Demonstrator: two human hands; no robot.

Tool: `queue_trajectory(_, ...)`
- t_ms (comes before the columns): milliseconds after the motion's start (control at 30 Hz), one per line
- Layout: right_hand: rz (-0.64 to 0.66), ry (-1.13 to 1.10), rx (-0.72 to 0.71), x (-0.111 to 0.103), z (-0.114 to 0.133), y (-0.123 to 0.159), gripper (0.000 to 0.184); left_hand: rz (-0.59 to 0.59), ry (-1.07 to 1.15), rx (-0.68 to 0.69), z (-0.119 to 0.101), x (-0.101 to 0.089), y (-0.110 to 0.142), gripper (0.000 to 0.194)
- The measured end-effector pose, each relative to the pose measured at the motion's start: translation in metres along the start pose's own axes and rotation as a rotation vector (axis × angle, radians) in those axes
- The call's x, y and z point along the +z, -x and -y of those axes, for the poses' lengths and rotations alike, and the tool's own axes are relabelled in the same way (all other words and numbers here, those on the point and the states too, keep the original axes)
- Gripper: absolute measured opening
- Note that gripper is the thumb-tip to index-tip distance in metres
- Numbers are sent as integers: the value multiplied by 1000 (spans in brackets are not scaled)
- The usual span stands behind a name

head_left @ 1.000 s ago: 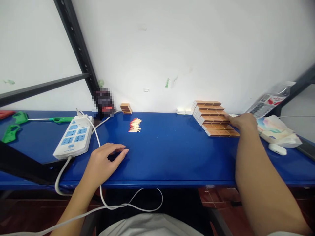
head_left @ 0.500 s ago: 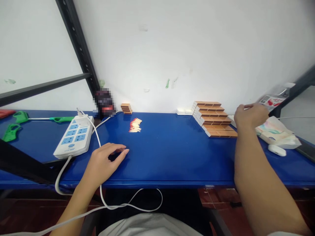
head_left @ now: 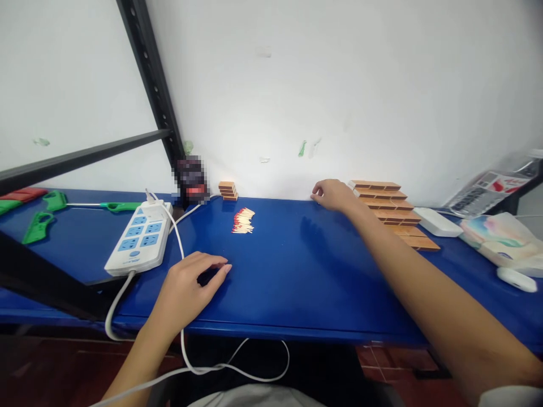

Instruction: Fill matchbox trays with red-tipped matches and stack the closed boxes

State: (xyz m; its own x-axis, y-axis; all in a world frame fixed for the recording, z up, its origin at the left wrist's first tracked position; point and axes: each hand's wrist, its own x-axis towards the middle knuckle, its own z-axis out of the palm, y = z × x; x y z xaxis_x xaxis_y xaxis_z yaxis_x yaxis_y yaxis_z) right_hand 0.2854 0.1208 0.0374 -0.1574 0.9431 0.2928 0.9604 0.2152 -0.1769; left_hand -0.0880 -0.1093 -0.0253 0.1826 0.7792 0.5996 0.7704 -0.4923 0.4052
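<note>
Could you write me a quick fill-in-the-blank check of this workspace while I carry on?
The loose matches have ____ heads. The table is painted ____. Of the left hand and the right hand, the one nearer the power strip is the ____ one. The tilted plastic bottle is toward the table's ____ end.

Missing words: red; blue; left; right.

Pale wall [head_left: 254, 102], scuffed green in spots; blue tabletop [head_left: 271, 282] set against it, framed by black metal rack [head_left: 155, 79]. Reddish tiled floor [head_left: 382, 364] glimpsed below.
</note>
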Motion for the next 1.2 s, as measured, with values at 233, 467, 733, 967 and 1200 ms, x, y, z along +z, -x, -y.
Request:
queue_trajectory(233, 59, -176, -143, 21, 40, -37, 21, -26, 8, 45, 0, 2, 0, 13)
queue_trajectory(467, 12, -303, -305, 52, 138, -82, 20, -10, 12, 16, 2, 2, 2, 13)
queue_trajectory(733, -15, -155, -250, 55, 182, -87, 24, -32, 30, 37, 2, 0, 3, 12)
queue_trajectory(967, 86, 181, 41, 18, 43, -46, 24, -41, 61, 75, 1, 4, 2, 10)
queue_trajectory(1200, 98, 335, 153, 15, -39, -5, 28, -26, 23, 55, 1, 5, 0, 12)
